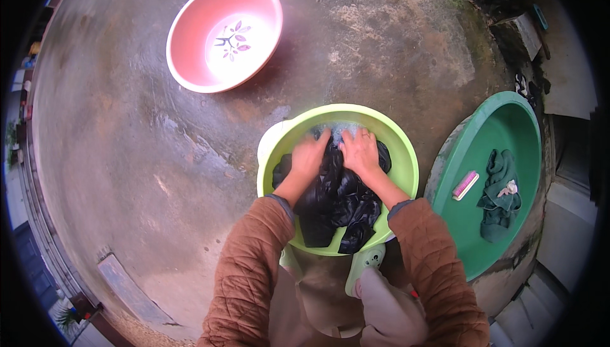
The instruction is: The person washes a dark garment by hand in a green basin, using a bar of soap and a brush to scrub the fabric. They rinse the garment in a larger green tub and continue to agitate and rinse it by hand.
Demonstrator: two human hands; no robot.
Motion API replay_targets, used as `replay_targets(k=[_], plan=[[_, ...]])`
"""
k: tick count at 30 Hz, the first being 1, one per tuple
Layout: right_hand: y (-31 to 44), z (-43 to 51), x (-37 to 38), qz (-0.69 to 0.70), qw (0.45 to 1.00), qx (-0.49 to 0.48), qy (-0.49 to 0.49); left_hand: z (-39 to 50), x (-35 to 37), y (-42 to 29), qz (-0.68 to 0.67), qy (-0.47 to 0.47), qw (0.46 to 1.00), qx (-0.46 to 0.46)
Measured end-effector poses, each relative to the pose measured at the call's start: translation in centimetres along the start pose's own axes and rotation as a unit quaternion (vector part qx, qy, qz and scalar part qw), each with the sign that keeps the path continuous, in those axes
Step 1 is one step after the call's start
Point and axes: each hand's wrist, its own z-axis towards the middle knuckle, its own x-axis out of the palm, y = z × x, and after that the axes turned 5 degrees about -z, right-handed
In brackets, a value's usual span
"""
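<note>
Wet black cloth (333,199) lies bunched in a lime-green plastic basin (411,175), with soapy suds (344,130) at the basin's far side. My left hand (307,152) presses on the cloth's upper left part, slightly blurred, its fingertips partly hidden. To its right, my right hand (360,150) rests on the same cloth beside the suds, its fingers bent over the fabric. Whether either hand grips the cloth cannot be told for the left; the right one's fingers curl into it.
A pink basin (190,42) with a leaf print stands at the upper left on the wet concrete floor (119,156). On the right, a large green tub (529,156) holds a scrub brush (465,185) and a dark green cloth (498,204). My clog (364,263) is near the lime basin.
</note>
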Motion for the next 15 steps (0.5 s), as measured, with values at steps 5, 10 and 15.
replay_targets(k=[5, 10, 15], plan=[[-1.3, -0.4, -2.4, 0.136, 0.99, 0.035, 0.0, 0.3, -5.9, -4.8, -0.127, -0.088, 0.988, 0.026], [-0.5, -7.3, -12.3, 0.268, 0.953, 0.042, -0.133, -5.8, -13.2, -9.5, -0.195, -0.104, 0.97, 0.099], [-1.6, -13.8, -10.9, 0.212, 0.976, 0.038, -0.034, -13.2, -11.7, -8.3, -0.155, -0.024, 0.983, 0.099]])
